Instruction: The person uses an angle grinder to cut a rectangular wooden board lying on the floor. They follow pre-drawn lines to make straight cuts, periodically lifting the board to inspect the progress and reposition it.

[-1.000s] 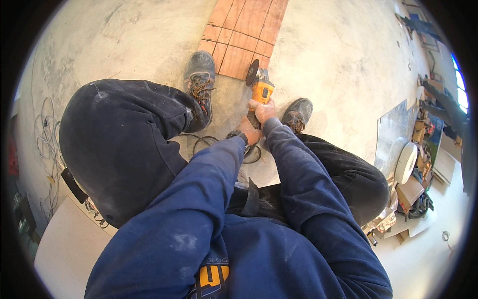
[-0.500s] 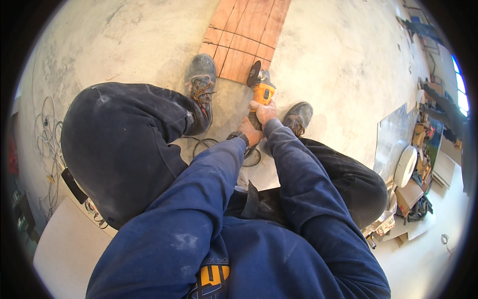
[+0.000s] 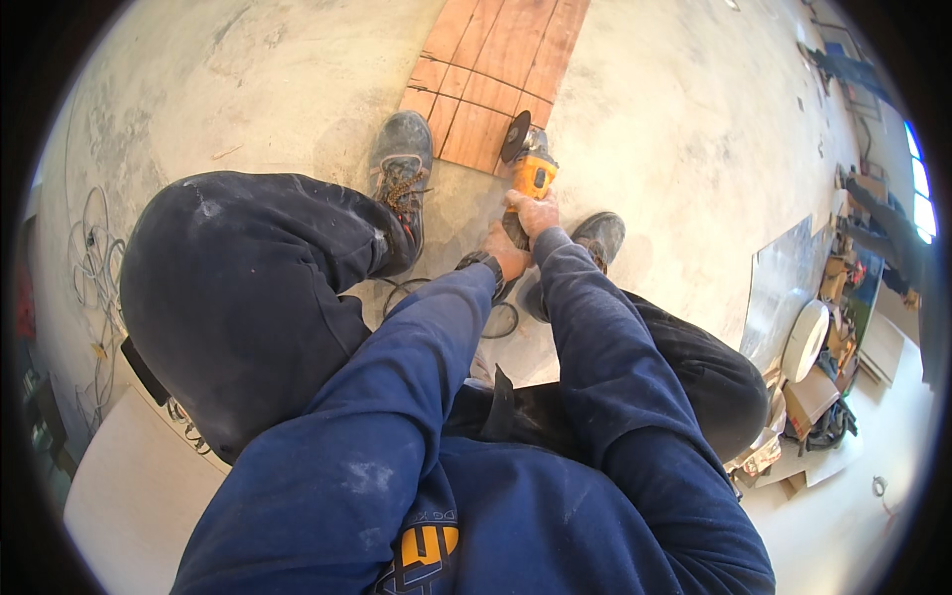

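Note:
Both my hands grip a yellow angle grinder (image 3: 536, 171) between my feet. My right hand (image 3: 535, 213) is closed around its body, and my left hand (image 3: 507, 248) holds the dark rear end, its fingers partly hidden. The grinder's black disc (image 3: 517, 137) is tilted on edge over the near right end of a reddish plywood board (image 3: 484, 45), which has dark lines in a grid. Whether the disc touches the wood I cannot tell. The board lies on the floor just beyond my left boot (image 3: 395, 164).
Cables (image 3: 94, 253) coil on the dusty concrete floor (image 3: 238, 89) at the left, beside a pale board (image 3: 119, 466). At the right are a metal sheet (image 3: 778, 278), a white round object (image 3: 808, 332), cardboard (image 3: 813, 397) and other clutter along the wall.
The grinder and both my hands have moved slightly right in the picture, the disc farther over the board's end. The floor and board appear slightly lower in the frame.

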Action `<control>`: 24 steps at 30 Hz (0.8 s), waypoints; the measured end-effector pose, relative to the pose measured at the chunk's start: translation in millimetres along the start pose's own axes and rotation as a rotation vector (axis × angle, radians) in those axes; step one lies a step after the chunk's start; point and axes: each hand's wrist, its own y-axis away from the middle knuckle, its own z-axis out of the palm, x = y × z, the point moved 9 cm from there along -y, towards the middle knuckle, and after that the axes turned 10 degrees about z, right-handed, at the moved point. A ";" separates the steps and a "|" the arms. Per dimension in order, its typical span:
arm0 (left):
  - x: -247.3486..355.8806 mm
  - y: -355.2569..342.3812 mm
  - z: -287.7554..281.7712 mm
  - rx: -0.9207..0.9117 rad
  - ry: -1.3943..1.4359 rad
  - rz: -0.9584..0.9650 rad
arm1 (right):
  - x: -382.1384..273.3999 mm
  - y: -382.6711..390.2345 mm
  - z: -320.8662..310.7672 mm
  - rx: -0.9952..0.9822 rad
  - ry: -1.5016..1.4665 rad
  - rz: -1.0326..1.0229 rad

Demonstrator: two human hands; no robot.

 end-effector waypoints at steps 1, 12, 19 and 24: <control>2.7 -0.3 -1.2 -0.006 0.000 -0.001 | -2.2 -2.0 -0.3 0.009 0.011 -0.004; 16.1 -12.9 -2.7 -0.020 0.066 0.054 | -20.8 -2.0 -2.6 0.036 0.021 -0.013; 21.3 -16.8 -8.0 0.028 0.024 0.021 | -26.7 -10.3 -3.3 0.031 0.028 0.009; 14.1 -15.1 -2.3 0.003 0.034 0.026 | -20.5 -6.8 -3.3 0.023 0.075 -0.005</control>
